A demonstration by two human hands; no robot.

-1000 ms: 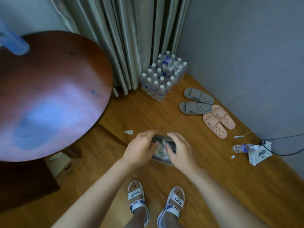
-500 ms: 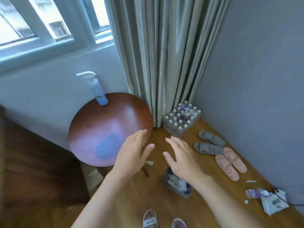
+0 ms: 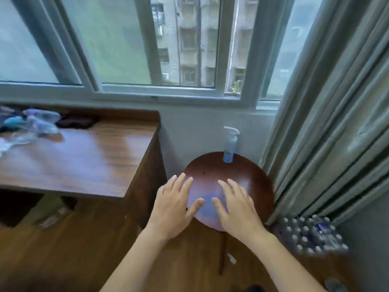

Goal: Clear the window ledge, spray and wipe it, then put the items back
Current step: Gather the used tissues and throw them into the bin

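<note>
While both your hands hung over the near part of the round table (image 3: 248,173), neither held anything. Your left hand (image 3: 174,204) was spread flat, fingers straight, palm down; your right hand (image 3: 235,207) matched it just beside, thumbs nearly meeting. Cannot tell if the palms touched the tabletop or floated above it.

Past your fingertips, at the far edge of that table by the wall, stood the spray bottle (image 3: 230,145), upright, white trigger head on top, pale blue liquid low in the body. It was well apart from both hands. Above it ran the window ledge (image 3: 168,98), a narrow pale strip under the sliding panes; no items were visible on the stretch in view, so my guess is clearing was done and spraying came next.

Handling guess: the bottle looked light, thin plastic, slightly squeezable, smooth and maybe slick if wet. You would best take it round the neck just under the trigger, index finger on the lever, not by the body.

Left was a wooden desk (image 3: 84,157) with blurred clutter (image 3: 31,123); right, the curtain (image 3: 336,123) and a pack of water bottles (image 3: 309,234) on the floor.
</note>
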